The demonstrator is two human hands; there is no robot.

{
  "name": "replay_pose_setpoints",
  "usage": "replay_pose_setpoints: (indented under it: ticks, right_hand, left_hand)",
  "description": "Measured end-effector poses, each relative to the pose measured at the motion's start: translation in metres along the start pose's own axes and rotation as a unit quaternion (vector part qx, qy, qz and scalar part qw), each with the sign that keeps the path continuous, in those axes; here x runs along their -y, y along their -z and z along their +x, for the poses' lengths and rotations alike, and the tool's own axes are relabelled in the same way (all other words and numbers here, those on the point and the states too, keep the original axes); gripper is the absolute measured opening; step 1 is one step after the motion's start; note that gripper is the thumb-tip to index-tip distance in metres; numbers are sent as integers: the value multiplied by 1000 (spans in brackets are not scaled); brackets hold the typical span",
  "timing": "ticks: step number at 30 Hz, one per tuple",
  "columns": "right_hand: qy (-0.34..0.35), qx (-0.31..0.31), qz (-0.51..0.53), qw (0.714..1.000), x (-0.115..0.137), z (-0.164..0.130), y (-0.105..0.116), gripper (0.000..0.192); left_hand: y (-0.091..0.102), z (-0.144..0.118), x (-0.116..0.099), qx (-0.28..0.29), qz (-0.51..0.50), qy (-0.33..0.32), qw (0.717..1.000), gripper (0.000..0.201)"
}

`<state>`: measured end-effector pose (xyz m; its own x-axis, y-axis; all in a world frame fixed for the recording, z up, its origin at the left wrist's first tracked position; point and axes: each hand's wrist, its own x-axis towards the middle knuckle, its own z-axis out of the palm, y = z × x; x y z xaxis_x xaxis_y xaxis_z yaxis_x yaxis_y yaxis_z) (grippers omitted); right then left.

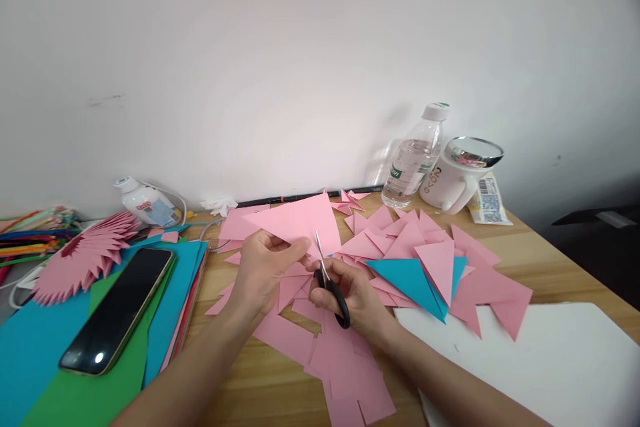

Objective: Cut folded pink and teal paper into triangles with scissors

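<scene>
My left hand (pixel 260 270) pinches the lower edge of a large pink paper sheet (pixel 300 220) held up above the wooden desk (pixel 530 253). My right hand (pixel 350 293) grips black-handled scissors (pixel 331 283), whose blades point up into the sheet's lower edge. Cut pink paper scraps (pixel 345 367) lie under both hands. A pile of folded pink triangles (pixel 400 237) with a blue triangle (pixel 410 278) sits just right of the scissors.
A phone (pixel 117 310) lies on stacked blue and green paper (pixel 30 347) at left, beside a pink folded fan shape (pixel 83 257). A glue bottle (pixel 145 203), water bottle (pixel 414 159), white mug (pixel 457 177) stand by the wall. White sheet (pixel 540 360) at lower right.
</scene>
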<state>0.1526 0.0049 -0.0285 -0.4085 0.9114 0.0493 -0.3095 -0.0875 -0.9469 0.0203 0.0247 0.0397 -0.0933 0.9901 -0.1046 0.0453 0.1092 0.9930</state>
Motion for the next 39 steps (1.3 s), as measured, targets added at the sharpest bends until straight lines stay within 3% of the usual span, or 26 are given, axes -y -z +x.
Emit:
replay_pose_setpoints:
  ticks: [15,31,39]
  right_hand:
    - [-20,-18,-15,1000,-3,0,-1,26]
    - [-12,-31,-32,999,-5,1,0,26]
    - [-26,-41,-24,998,-7,1,0,29]
  left_hand:
    - [-2,1,2,-39,28,18,999,13]
    - [0,1,4,-25,8,19,999,18]
    - [4,6,1,-17,-105,-5,994,17]
